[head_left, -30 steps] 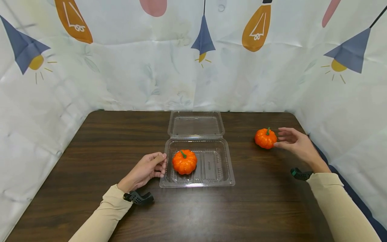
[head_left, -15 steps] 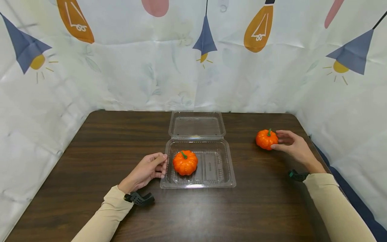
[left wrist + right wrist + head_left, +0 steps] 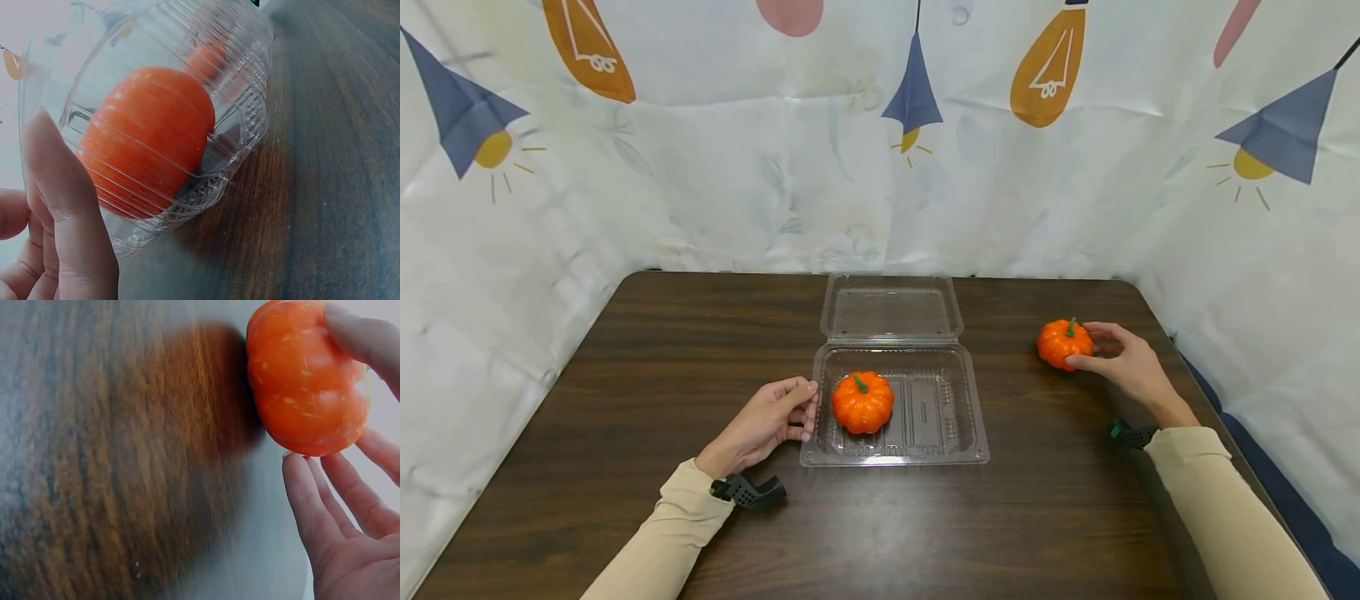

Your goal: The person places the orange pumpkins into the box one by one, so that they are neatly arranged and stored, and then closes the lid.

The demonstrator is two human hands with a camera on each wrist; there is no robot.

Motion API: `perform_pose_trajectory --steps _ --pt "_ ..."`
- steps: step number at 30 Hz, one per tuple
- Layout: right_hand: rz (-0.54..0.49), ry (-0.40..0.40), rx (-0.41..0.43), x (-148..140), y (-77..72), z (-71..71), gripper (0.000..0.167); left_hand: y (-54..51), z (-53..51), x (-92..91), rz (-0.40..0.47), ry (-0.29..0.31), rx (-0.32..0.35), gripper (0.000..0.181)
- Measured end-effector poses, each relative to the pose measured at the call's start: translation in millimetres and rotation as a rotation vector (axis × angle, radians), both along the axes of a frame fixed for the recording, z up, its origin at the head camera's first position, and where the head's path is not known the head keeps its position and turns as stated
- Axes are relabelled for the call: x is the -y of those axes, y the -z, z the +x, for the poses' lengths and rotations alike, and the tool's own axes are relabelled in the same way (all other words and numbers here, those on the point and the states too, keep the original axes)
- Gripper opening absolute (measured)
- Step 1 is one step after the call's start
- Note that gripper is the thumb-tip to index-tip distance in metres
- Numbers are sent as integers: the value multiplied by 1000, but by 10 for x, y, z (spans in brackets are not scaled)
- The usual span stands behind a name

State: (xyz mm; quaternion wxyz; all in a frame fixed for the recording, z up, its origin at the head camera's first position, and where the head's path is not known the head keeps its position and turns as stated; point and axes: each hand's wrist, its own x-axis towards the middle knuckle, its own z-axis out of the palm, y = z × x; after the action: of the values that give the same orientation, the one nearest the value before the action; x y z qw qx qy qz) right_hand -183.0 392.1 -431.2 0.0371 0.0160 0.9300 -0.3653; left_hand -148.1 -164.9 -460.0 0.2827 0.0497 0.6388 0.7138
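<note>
A clear plastic clamshell container point(image 3: 934, 412) lies on the table with its lid point(image 3: 892, 308) folded back. Inside its left half sits a small orange pumpkin point(image 3: 862, 404) with a green stem, seen through the ribbed wall in the left wrist view. My left hand point(image 3: 766, 423) pinches the container's left rim between thumb and fingers. To the right, on the table, is a second small pumpkin point(image 3: 1063, 343). My right hand point(image 3: 1126, 368) holds it from the right, thumb on its near side and fingertips point(image 3: 299, 472) against the opposite side; its far fingers are partly hidden.
The dark wood-grain table point(image 3: 700, 333) ends at a white patterned curtain point(image 3: 715, 192) behind and on both sides. Between the container and the right-hand pumpkin is a stretch of tabletop. A dark blue strip point(image 3: 1247, 433) runs beyond the table's right edge.
My right hand has moved left around the right pumpkin, its thumb and fingers coming onto it. My left hand has kept its place on the container's rim.
</note>
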Motion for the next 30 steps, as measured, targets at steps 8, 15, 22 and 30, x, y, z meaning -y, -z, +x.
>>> perform_pose_trajectory --steps 8,15,22,30 --pt "12 -15 7 3 -34 -9 79 -22 21 -8 1 -3 -3 26" --pt "27 -29 26 4 -56 -19 80 -22 29 -15 -4 -8 -2 25" --pt "44 -36 21 6 -67 -8 80 -12 33 -18 -5 -8 -4 24" --pt "43 -41 5 3 -91 14 79 4 24 -20 18 -10 0 24"
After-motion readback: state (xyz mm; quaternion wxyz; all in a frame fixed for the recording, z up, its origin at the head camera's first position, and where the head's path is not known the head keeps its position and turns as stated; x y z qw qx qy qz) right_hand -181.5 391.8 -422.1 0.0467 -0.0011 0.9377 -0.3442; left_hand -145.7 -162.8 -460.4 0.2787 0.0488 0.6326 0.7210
